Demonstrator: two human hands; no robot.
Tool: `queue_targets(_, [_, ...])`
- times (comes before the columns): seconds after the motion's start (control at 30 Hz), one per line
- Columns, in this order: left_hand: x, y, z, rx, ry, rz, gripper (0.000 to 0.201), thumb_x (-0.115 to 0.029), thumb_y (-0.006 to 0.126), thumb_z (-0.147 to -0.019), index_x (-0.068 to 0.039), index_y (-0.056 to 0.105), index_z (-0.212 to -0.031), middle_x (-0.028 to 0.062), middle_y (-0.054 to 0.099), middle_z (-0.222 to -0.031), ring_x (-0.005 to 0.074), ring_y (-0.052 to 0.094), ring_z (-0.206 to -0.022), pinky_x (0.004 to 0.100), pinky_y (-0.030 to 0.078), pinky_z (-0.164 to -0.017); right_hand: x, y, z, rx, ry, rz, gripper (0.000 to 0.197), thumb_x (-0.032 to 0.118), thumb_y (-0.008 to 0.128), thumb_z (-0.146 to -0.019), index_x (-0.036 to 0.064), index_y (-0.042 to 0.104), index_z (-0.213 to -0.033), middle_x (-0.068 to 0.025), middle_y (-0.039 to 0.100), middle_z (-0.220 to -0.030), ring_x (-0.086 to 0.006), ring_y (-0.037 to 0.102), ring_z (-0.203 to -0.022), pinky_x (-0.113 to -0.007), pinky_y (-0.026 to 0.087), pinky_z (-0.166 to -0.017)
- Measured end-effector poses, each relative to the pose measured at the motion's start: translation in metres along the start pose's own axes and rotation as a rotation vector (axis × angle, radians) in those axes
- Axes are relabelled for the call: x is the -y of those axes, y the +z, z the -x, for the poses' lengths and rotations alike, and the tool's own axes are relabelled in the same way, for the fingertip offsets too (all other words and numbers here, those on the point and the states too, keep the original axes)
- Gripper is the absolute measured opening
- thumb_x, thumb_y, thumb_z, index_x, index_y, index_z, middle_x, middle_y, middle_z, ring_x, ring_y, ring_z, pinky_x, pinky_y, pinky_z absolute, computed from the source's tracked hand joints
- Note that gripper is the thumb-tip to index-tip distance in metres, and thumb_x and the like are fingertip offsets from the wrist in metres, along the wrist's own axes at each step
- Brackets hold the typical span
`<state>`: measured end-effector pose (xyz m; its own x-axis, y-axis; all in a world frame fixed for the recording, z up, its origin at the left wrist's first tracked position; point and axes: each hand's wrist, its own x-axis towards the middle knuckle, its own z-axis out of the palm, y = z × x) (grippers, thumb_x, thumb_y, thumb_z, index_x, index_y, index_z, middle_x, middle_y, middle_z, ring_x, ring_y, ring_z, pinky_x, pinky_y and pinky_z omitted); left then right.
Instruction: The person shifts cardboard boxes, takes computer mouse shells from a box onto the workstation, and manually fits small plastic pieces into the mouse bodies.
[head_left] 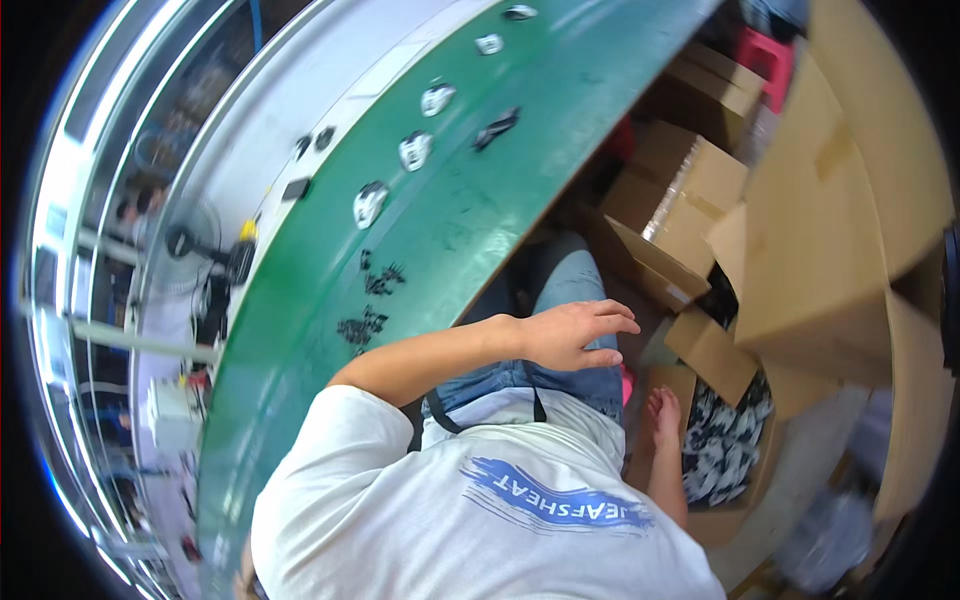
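My left hand [575,335] is held out above my thigh, palm down, its fingers stretched and nothing in them. Lower and to the right, my right hand [663,412] hangs with its fingers apart, and no object shows in it. Beside it stands an open cardboard box [712,355] filled with black-and-white moulded parts [725,440]. To the left runs a long green worktable [450,235]. Several white-and-black shell-like parts, among them a near one [370,205], lie along it in a row. A black part [496,129] and clusters of small black pieces [385,278] lie there too.
A large open carton [830,210] rises at the right. Another cardboard box [690,190] stands beside the table, with a pink stool [768,65] farther off. A clear plastic bag [825,540] lies at lower right. Across the table are a fan [190,245] and a white ledge [340,105].
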<state>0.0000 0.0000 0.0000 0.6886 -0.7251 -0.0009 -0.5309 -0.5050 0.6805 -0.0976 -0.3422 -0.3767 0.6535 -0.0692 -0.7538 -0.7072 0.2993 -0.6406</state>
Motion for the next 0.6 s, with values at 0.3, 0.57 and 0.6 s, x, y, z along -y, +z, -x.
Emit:
queue_targets(0.3, [0.061, -0.125, 0.143, -0.647, -0.376, 0.142, 0.027, -0.015, 0.069, -0.102, -0.004, 0.072, -0.127, 0.0136, 0.072, -0.125, 0.0262, 0.069, -0.116, 0.0403, 0.053, -0.105, 0.081, 0.137, 0.048, 0.144, -0.09, 0.164, 0.043, 0.029, 0.06, -0.11, 0.0075, 0.058, -0.147, -0.0116, 0.067, -0.139, -0.0225, 0.066, -0.122, -0.033, 0.051, -0.105])
queue_targets(0.57, [0.072, -0.2, 0.263, -1.195, -0.308, -0.221, 0.026, -0.01, 0.06, -0.106, 0.003, 0.064, -0.128, 0.0139, 0.071, -0.119, 0.0204, 0.069, -0.108, 0.0352, 0.054, -0.099, 0.243, 0.319, 0.129, 0.476, -0.925, 0.478, 0.026, 0.01, 0.06, -0.107, -0.0019, 0.069, -0.128, -0.0123, 0.073, -0.122, -0.0198, 0.068, -0.112, -0.034, 0.053, -0.101])
queue_targets(0.6, [0.062, -0.211, 0.267, -1.278, -0.021, -0.26, 0.029, -0.01, 0.066, -0.102, 0.006, 0.063, -0.126, 0.0172, 0.072, -0.116, 0.0232, 0.071, -0.103, 0.0353, 0.057, -0.093, 0.273, 0.34, 0.158, 0.519, -1.063, 0.496, 0.024, 0.004, 0.059, -0.104, -0.0027, 0.071, -0.124, -0.0128, 0.074, -0.118, -0.0207, 0.068, -0.109, -0.035, 0.052, -0.1])
